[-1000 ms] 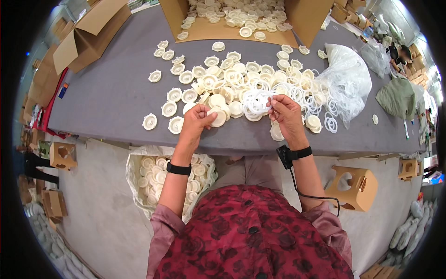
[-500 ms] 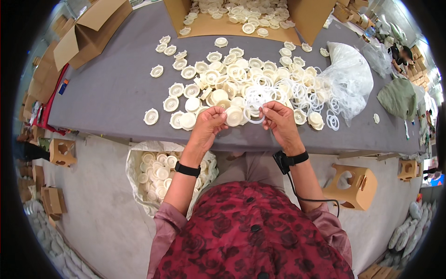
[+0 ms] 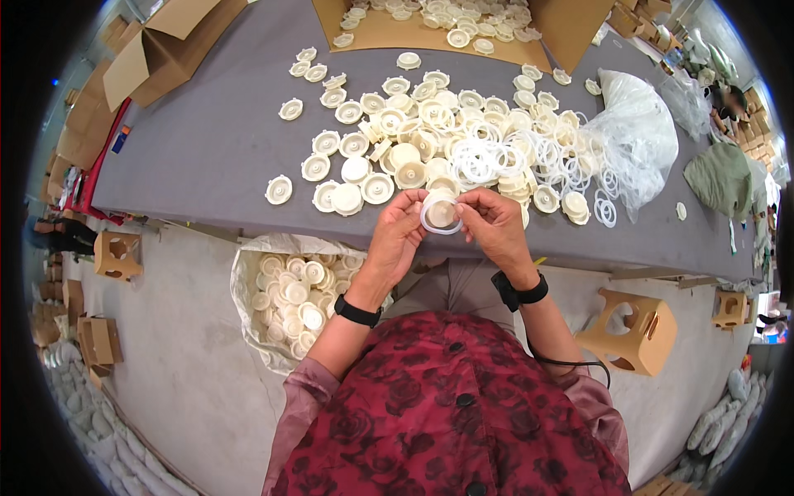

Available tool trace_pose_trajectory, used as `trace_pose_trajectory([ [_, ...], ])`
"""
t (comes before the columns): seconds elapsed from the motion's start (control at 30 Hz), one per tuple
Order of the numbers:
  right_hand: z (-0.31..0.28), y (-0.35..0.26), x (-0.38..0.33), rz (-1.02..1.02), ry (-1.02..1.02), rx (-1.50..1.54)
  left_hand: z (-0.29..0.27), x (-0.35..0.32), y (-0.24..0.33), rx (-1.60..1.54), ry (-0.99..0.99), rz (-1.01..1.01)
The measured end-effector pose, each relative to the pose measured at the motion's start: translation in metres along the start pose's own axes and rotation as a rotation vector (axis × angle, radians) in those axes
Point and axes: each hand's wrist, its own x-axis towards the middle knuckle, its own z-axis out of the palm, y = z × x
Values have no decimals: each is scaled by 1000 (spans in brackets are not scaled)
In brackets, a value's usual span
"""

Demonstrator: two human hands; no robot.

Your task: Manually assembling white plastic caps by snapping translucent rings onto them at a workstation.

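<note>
Both hands meet above the table's front edge. My left hand (image 3: 399, 238) pinches a round cream plastic cap (image 3: 441, 212) from its left side. With thumb and fingertips, my right hand (image 3: 499, 228) grips a translucent white ring (image 3: 440, 231) that lies against the cap. The ring's lower edge shows below the cap; whether it is seated on it I cannot tell. Just beyond my hands spreads a pile of similar caps (image 3: 411, 174), some face up, some face down. Loose translucent rings (image 3: 478, 161) lie on the pile's right part.
A clear plastic bag (image 3: 633, 136) of rings lies at the right. An open carton (image 3: 488, 59) with more caps stands at the back, another carton (image 3: 178, 54) at the far left. Below the table sits a white sack (image 3: 248, 310) of caps; a cardboard stool (image 3: 633, 331) is at the right.
My hands have come together and slightly nearer my body. The ring, apart from the cap before, now overlaps it. The view has shifted a little.
</note>
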Motion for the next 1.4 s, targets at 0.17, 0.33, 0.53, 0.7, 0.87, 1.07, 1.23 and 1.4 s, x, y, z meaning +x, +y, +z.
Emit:
trace_pose_trajectory([
  [0.17, 2, -1, -4, -26, 45, -96, -1, -6, -2, 11, 5, -10],
  [0.33, 4, 2, -4, -109, 89, -244, 7, -12, -2, 203, 18, 24],
  [0.53, 4, 4, -5, -240, 92, -406, -7, -15, -7, 244, -1, 8],
  [0.7, 2, 12, -2, -114, 25, -235, -18, -14, -12, -107, 19, -81],
  [0.87, 0, 25, -4, 36, -52, -113, -18, -12, -23, -279, 106, -147],
  [1.07, 4, 30, -9, 169, 8, 126, -17, -10, -28, -378, 27, -122],
  [1.23, 7, 29, -15, 265, -14, 422, -10, -10, -29, -355, 121, -66],
  [1.4, 6, 42, -15, 193, 31, 436, -16, -12, -40, -262, 103, -48],
])
